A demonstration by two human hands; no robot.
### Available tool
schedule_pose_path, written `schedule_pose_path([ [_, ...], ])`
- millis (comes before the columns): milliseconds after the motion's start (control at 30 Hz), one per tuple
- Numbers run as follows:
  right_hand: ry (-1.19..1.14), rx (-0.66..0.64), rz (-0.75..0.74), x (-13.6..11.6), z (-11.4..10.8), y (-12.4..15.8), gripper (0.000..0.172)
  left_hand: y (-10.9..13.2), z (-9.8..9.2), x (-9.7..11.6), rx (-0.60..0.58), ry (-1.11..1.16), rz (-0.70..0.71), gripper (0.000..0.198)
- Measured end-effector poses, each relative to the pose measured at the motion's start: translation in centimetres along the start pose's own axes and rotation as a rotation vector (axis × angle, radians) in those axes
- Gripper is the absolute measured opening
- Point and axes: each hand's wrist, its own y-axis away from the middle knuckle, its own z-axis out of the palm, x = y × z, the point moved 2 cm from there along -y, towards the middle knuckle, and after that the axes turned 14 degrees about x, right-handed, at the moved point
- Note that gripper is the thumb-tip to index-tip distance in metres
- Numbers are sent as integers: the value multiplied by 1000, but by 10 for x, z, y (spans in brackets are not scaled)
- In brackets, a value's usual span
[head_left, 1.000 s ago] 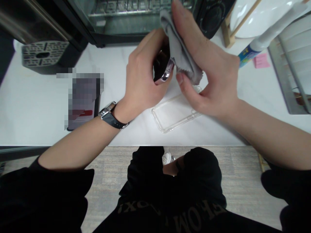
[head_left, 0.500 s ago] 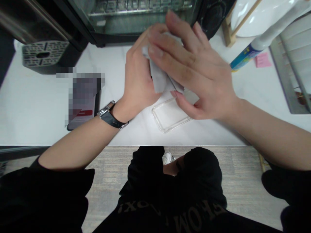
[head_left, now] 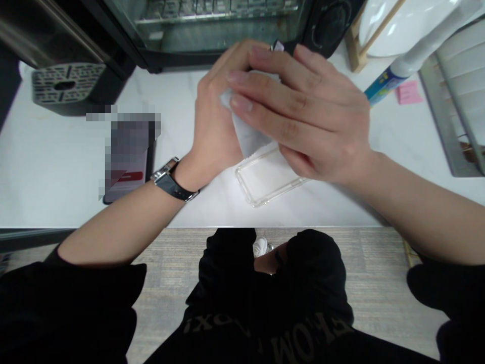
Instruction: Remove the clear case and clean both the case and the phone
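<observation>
My left hand [head_left: 217,111] is closed around what looks like a phone [head_left: 278,46]. Only a dark-rimmed corner shows past the fingers; the rest is hidden. My right hand [head_left: 318,116] lies over it, fingers pressing a white tissue [head_left: 252,134] against its face. Below the hands, a clear phone case [head_left: 261,187] rests on the white counter [head_left: 212,207], its upper right part covered by my right hand.
Left of my wrist lies another phone [head_left: 129,162], partly pixelated. A black machine with a drip grate [head_left: 68,83] and a glass-fronted oven [head_left: 227,38] stand behind. At right are a blue-and-white bottle [head_left: 386,83], a pink note [head_left: 409,92] and a dish rack [head_left: 439,121].
My right hand has shifted slightly down and right, its fingers flatter over the tissue, and its thumb has tucked under. The left hand has barely moved.
</observation>
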Motion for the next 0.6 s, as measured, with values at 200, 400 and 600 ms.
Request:
schedule_pose_path([
  [200,-69,-128,350,5,-7,-1,63,4,4,-5,167,-6,187,46],
  [400,-214,-38,435,3,-6,-3,60,4,4,1,122,-94,193,54],
  [600,-207,-70,458,1,-6,-3,59,4,2,-4,113,-88,195,52],
])
